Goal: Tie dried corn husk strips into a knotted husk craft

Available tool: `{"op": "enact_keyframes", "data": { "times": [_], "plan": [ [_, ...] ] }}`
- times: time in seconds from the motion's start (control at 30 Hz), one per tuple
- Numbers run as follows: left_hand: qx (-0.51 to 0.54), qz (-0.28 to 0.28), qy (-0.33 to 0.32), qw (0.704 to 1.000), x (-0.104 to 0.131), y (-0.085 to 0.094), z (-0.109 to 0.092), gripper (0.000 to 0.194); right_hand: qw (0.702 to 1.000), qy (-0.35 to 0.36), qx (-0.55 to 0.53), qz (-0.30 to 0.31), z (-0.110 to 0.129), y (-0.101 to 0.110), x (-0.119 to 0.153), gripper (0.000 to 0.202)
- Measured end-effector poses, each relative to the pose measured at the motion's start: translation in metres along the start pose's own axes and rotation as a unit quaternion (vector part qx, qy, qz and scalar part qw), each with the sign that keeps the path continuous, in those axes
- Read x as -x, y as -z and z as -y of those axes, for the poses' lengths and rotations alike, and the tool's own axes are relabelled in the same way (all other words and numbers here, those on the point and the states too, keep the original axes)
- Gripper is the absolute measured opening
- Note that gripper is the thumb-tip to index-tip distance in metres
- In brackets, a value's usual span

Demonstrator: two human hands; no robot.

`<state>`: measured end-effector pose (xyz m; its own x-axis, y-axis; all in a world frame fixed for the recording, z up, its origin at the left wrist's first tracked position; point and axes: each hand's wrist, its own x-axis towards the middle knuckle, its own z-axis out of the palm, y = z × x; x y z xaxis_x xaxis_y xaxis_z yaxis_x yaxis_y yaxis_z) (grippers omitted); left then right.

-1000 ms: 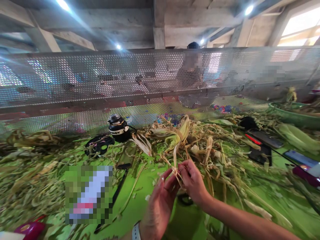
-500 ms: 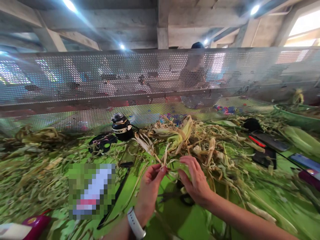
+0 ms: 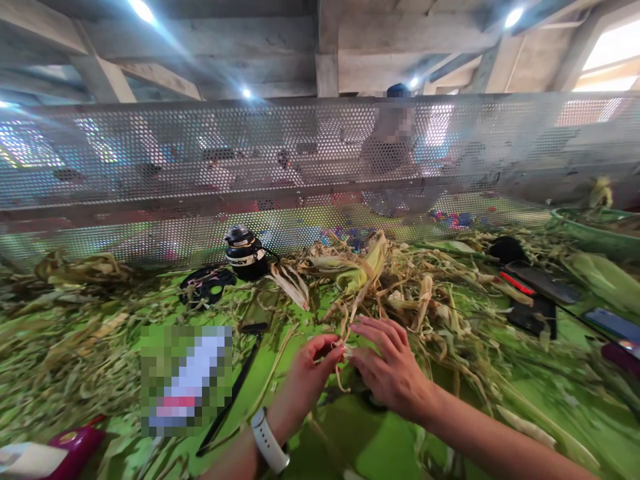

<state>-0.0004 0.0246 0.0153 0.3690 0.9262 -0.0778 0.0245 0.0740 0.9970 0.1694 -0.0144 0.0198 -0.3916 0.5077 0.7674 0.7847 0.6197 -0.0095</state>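
My left hand (image 3: pixel 309 371), with a white watch at the wrist, pinches a thin corn husk strip (image 3: pixel 344 324) between thumb and forefinger. One end of the strip rises above the fingertips and a curled end hangs below. Right against it, my right hand (image 3: pixel 393 365) has its fingers bent and closed on the strip from the other side; its thumb is partly hidden. Just beyond both hands lies a heap of dry corn husks (image 3: pixel 425 297), with a broader green-yellow husk (image 3: pixel 363 270) on top. A pale split husk (image 3: pixel 293 285) lies to the left.
A black bottle (image 3: pixel 246 255) stands before a perforated metal screen (image 3: pixel 175 153), with a person (image 3: pixel 389 150) behind it. Shredded husks (image 3: pixel 65 347) cover the left of the green table. Phones (image 3: pixel 543 283) and a green basket (image 3: pixel 575 223) are at right.
My right hand has moved left and closed in on the strip beside my left hand. The strip's upper end now stands differently, and a curled end shows below the fingers.
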Motion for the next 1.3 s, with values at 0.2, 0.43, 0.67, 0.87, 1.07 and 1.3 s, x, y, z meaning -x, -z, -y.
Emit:
{"op": "enact_keyframes", "data": {
  "times": [0.2, 0.43, 0.67, 0.87, 1.07, 1.3],
  "plan": [
    [-0.016, 0.105, 0.008, 0.994, 0.005, 0.003, -0.008, 0.029, 0.996, -0.063, -0.065, 0.020, -0.007, 0.002, -0.008, 0.009],
    [0.058, 0.129, 0.079, 0.987, 0.006, 0.004, -0.015, 0.037, 1.000, -0.013, 0.027, 0.003, -0.007, 0.001, -0.002, 0.012],
    [0.081, 0.085, 0.015, 0.993, 0.010, -0.001, -0.014, 0.029, 0.972, -0.196, -0.125, 0.017, -0.001, -0.004, 0.000, 0.022],
    [0.117, 0.007, 0.021, 0.993, 0.009, -0.009, -0.013, 0.033, 0.905, -0.331, -0.266, 0.028, 0.005, -0.009, 0.000, 0.012],
    [0.093, -0.047, 0.036, 0.994, 0.003, -0.001, -0.015, 0.036, 0.870, -0.321, -0.374, -0.013, 0.006, 0.000, -0.002, 0.022],
    [0.104, -0.027, 0.050, 0.993, 0.005, -0.004, -0.014, 0.032, 0.916, -0.227, -0.325, -0.061, -0.003, -0.001, 0.001, 0.025]
  ]
}}
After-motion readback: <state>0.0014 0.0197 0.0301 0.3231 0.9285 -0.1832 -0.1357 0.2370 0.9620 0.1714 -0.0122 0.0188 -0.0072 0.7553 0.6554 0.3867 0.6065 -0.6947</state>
